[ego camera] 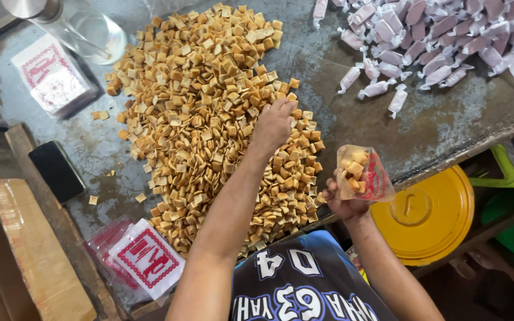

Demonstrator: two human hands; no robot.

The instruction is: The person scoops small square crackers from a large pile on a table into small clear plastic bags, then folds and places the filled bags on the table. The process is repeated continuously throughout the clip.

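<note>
Small clear bag [364, 173], part-filled with square crackers, sits off the right edge of the cracker pile [209, 119], past the desk [441, 128] rim. Right hand [345, 201] pinches it from below. Left hand [273, 123] on the pile, fingers curled into crackers. Wrapped candies [435, 41] far right of pile; yellow lid [426, 217] below bag.

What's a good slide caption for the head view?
Left hand gathers square crackers on a metal table while right hand holds a part-filled clear bag.

Bright even daylight, soft shadows, sharp
</note>
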